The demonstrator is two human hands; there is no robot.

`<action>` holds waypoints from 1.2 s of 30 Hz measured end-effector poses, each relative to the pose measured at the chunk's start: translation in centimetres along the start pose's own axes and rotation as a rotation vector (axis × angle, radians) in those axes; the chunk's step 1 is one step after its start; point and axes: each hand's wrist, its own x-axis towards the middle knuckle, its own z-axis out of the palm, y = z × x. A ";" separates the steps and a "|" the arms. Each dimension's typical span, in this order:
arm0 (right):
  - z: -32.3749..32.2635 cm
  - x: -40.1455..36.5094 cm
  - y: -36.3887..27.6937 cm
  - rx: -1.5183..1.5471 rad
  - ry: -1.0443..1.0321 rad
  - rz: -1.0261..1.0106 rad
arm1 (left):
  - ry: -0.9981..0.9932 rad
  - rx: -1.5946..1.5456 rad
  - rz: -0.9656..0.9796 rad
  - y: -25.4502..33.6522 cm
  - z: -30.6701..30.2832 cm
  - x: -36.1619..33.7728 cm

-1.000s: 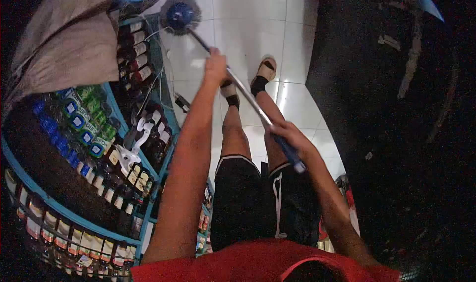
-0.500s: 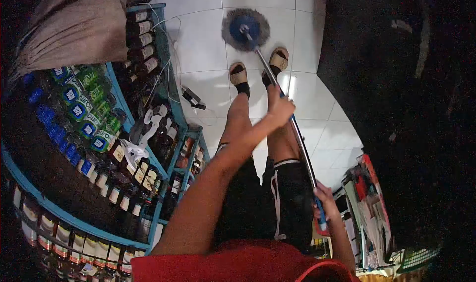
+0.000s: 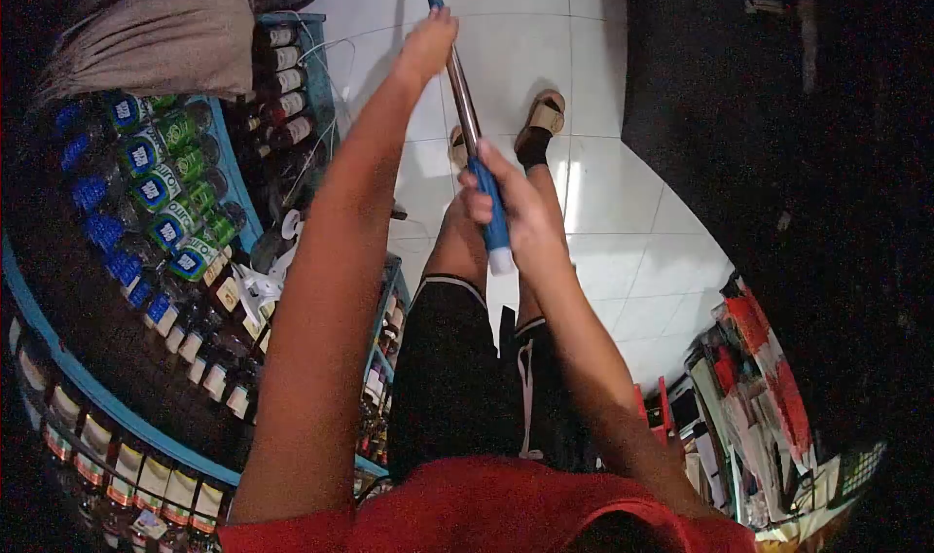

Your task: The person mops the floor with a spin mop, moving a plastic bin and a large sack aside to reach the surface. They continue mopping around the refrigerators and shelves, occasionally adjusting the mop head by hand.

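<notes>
A mop with a metal pole (image 3: 462,96) and blue grips runs from the middle of the view up to the top edge. My left hand (image 3: 428,42) is closed around the pole near its upper blue joint. Lower down, my right hand (image 3: 506,198) wraps the blue handle grip, close to its white end cap. The mop head lies almost wholly beyond the top edge, with only a sliver showing. Below the pole are my feet in tan slippers (image 3: 547,113) on the white tiled floor (image 3: 603,183).
Blue shelves (image 3: 233,164) crowded with bottles (image 3: 151,188) line the left side. A brown cloth (image 3: 161,37) drapes over the upper left, with white cables (image 3: 331,67) beside it. Papers and folders (image 3: 754,397) stack at the lower right. A dark surface (image 3: 739,144) borders the floor.
Both hands have pushed the mop forward and to the left. Its grey head has slid from in front of the feet to beyond the top edge.
</notes>
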 end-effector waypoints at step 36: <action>-11.4 -12.3 4.3 -0.214 0.388 0.101 | -0.366 0.271 -0.007 13.9 6.1 -9.3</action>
